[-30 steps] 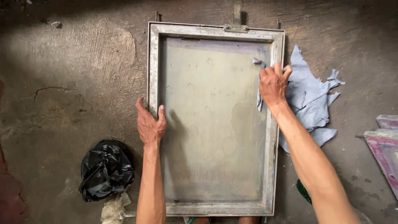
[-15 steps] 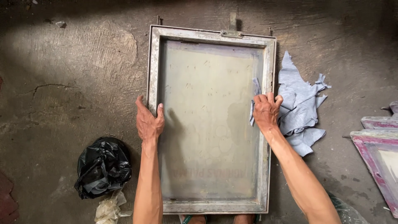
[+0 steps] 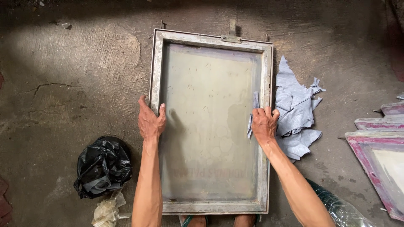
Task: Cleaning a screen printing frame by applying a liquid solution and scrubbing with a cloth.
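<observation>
- Black crumpled plastic bag (image 3: 102, 167) sits far left on the concrete floor (image 3: 63, 84).
- Left hand (image 3: 150, 122) grips the grey rectangular metal screen frame (image 3: 156, 67), lying flat: probably stiff, mesh fragile, so hold the rails.
- Right hand (image 3: 264, 125) presses a small grey cloth scrap (image 3: 252, 117) onto the mesh; grey rag pile (image 3: 296, 113) alongside.

left hand (image 3: 150, 122): flat, fingers curled over an edge | right hand (image 3: 263, 125): palm down, fingers bent | both forearms extended

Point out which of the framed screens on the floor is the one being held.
The large grey metal-framed screen in the middle: left hand grips its left rail, right hand presses a rag against its right side. The pink-stained frames lie untouched at the right edge.
</observation>
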